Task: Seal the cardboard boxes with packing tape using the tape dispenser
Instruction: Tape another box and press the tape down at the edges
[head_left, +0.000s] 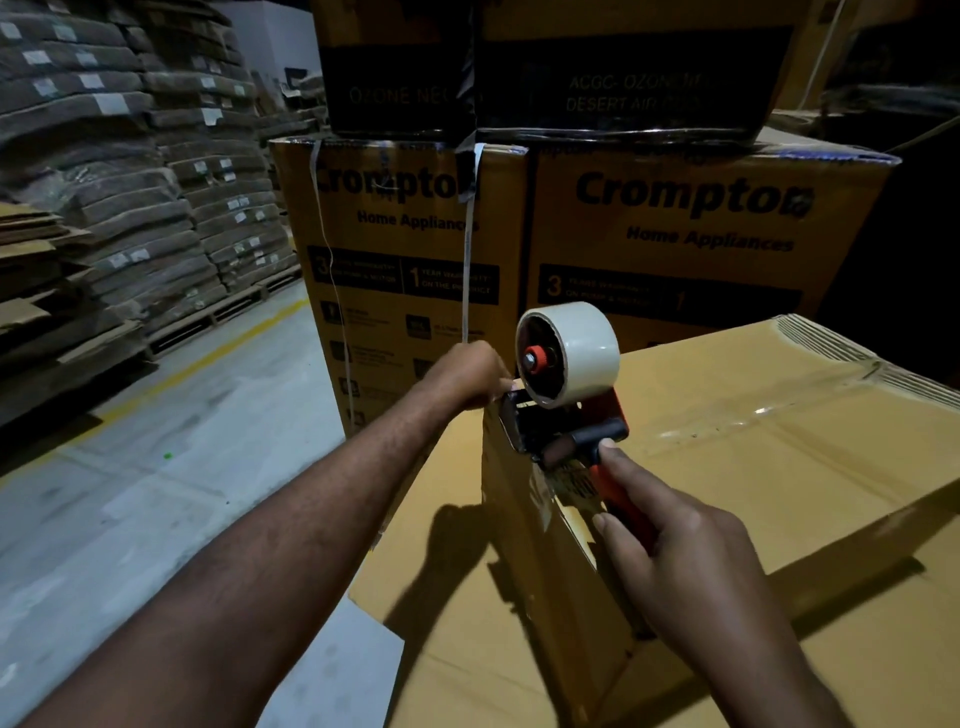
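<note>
A plain brown cardboard box (769, 467) fills the lower right, with a shiny strip of tape running along its top seam. A red and black tape dispenser (563, 415) carrying a white tape roll (576, 353) sits at the box's upper left corner. My right hand (670, 561) grips the dispenser's red handle, index finger stretched along it. My left hand (470, 376) is closed on the box's corner edge just left of the dispenser's mouth. Another flat cardboard flap (441, 597) lies below, left of the box.
Printed Crompton boxes (415, 249) are stacked directly behind, with darker boxes (623, 67) on top and loose straps hanging down. Pallets of flattened cardboard (130, 182) line the left. A grey floor (156, 493) with a yellow line runs between.
</note>
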